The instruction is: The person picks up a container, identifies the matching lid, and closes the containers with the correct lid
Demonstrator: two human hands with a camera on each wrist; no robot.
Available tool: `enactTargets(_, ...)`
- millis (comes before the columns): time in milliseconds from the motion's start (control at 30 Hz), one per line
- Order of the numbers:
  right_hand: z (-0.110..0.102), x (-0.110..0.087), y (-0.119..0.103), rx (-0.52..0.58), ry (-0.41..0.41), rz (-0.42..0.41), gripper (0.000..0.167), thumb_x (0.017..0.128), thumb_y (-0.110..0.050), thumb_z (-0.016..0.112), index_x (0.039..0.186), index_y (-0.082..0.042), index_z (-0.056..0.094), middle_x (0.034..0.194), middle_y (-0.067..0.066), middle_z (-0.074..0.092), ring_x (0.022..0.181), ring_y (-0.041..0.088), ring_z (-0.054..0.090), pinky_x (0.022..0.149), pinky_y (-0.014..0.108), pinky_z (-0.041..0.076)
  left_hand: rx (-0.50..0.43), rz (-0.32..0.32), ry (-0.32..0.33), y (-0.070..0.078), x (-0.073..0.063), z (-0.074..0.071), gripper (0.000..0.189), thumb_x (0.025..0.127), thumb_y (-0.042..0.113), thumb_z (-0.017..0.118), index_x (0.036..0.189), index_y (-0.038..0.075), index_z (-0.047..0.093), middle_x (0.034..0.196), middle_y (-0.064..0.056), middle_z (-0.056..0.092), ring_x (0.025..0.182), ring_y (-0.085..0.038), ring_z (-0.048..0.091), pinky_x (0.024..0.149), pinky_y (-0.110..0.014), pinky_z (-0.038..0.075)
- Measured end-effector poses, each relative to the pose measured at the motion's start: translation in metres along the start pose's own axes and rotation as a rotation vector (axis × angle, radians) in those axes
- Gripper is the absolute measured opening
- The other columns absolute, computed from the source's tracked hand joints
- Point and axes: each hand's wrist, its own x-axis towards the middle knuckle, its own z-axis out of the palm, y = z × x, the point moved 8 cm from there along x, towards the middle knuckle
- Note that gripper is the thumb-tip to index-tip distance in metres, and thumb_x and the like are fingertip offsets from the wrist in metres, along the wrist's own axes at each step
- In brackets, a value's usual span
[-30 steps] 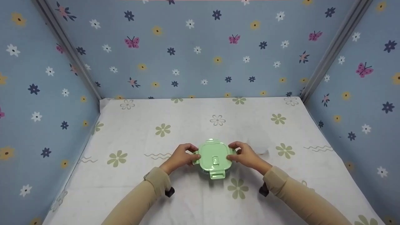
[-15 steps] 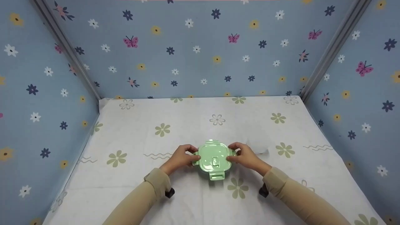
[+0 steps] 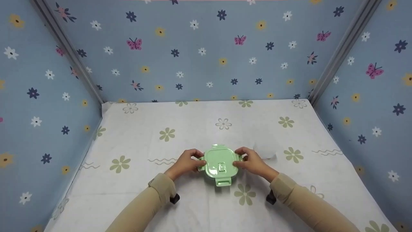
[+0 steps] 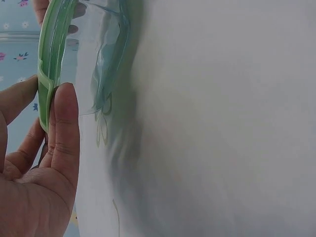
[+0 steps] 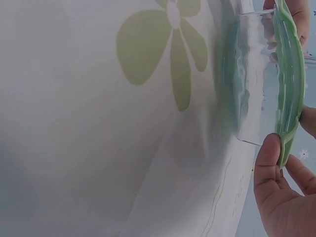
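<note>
A food container with a light green snap-on lid (image 3: 220, 157) sits in the middle of the head view, and its clear body (image 4: 89, 54) shows in the left wrist view. My left hand (image 3: 186, 162) pinches the lid's left flap between thumb and fingers. On the opposite side, my right hand (image 3: 254, 161) pinches the right flap in the same way. The front flap (image 3: 223, 181) sticks outward, as does the one at the back. Whether the body touches the cloth I cannot tell.
A see-through, colourless item (image 3: 265, 150) lies just beyond my right hand; its kind is unclear. White cloth (image 3: 135, 129) with a flower print covers the table. Blue patterned walls (image 3: 206, 42) enclose the back and both sides.
Both hands stay on the flaps, and the container has hardly moved. Its lid seems to tip very slightly, with the glare on it shifting. The head view shifts a little.
</note>
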Motion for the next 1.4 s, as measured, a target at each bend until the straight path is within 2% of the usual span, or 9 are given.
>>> enactTargets(100,-0.001,0.000,0.000,-0.021,0.018,0.020,0.049,0.092,-0.011,0.083,0.135,0.005,0.064,0.129,0.023,0.065,0.087,0.020,0.061,0.071,0.024,0.052,0.015,-0.010,0.001,-0.001,0.001,0.000,0.035,0.095,0.018,0.082,0.122,0.000,0.069,0.121,-0.016,0.067,0.077,-0.015,0.066,0.063,-0.029,0.063)
enactTargets(300,0.000,0.003,-0.005,-0.075,0.092,0.013,0.041,0.101,-0.017,0.074,0.134,0.005,0.066,0.124,0.020,0.071,0.109,0.030,0.066,0.094,0.040,0.056,0.060,-0.001,0.051,0.004,0.003,0.004,0.039,0.104,0.025,0.071,0.132,-0.001,0.065,0.116,-0.017,0.068,0.082,-0.018,0.066,0.063,-0.033,0.064)
enactTargets(400,0.003,0.006,-0.005,-0.083,0.130,0.013,0.035,0.104,-0.018,0.070,0.129,0.007,0.069,0.114,0.019,0.073,0.102,0.027,0.067,0.085,0.036,0.057,0.119,0.034,0.100,0.008,0.004,0.008,0.037,0.107,0.026,0.064,0.130,-0.003,0.067,0.112,-0.017,0.070,0.083,-0.017,0.065,0.061,-0.031,0.060)
enactTargets(500,0.005,0.010,-0.003,-0.101,0.162,0.045,0.030,0.107,-0.019,0.067,0.125,0.004,0.072,0.107,0.015,0.074,0.092,0.022,0.065,0.074,0.029,0.053,0.165,0.061,0.139,0.011,0.008,0.010,0.036,0.107,0.026,0.062,0.125,-0.004,0.070,0.108,-0.016,0.071,0.087,-0.019,0.064,0.069,-0.030,0.056)
enactTargets(567,0.006,0.012,-0.002,-0.117,0.183,0.068,0.030,0.108,-0.021,0.065,0.122,0.003,0.074,0.106,0.014,0.075,0.092,0.021,0.064,0.075,0.030,0.053,0.182,0.066,0.159,0.010,0.013,0.011,0.035,0.106,0.026,0.060,0.121,-0.004,0.071,0.105,-0.015,0.071,0.091,-0.021,0.064,0.076,-0.033,0.055)
enactTargets(733,0.007,0.020,0.003,-0.114,0.214,0.125,0.031,0.110,-0.025,0.062,0.114,0.001,0.078,0.102,0.011,0.076,0.087,0.019,0.065,0.075,0.030,0.054,0.206,0.051,0.194,-0.014,0.037,0.016,0.035,0.108,0.029,0.055,0.114,-0.001,0.071,0.098,-0.011,0.068,0.089,-0.023,0.061,0.078,-0.037,0.054)
enactTargets(900,0.009,0.026,0.005,-0.104,0.237,0.146,0.031,0.110,-0.027,0.060,0.104,-0.001,0.077,0.086,0.006,0.069,0.077,0.017,0.059,0.066,0.028,0.049,0.180,-0.009,0.204,-0.015,0.043,0.020,0.031,0.110,0.030,0.052,0.110,0.004,0.068,0.096,-0.009,0.066,0.088,-0.022,0.061,0.074,-0.038,0.053)
enactTargets(1233,0.012,0.033,0.006,-0.115,0.256,0.162,0.030,0.113,-0.026,0.055,0.092,-0.006,0.065,0.080,0.001,0.056,0.075,0.017,0.053,0.065,0.029,0.043,0.260,0.034,0.234,-0.049,0.078,0.026,0.029,0.114,0.034,0.049,0.107,0.011,0.065,0.092,-0.001,0.065,0.085,-0.016,0.060,0.076,-0.033,0.052)
enactTargets(1400,0.015,0.035,0.005,-0.145,0.239,0.163,0.029,0.115,-0.027,0.051,0.097,-0.006,0.063,0.084,0.002,0.055,0.079,0.018,0.053,0.068,0.030,0.043,0.307,0.090,0.248,-0.054,0.087,0.025,0.027,0.114,0.031,0.050,0.105,0.010,0.064,0.091,-0.001,0.064,0.084,-0.016,0.060,0.078,-0.035,0.052)
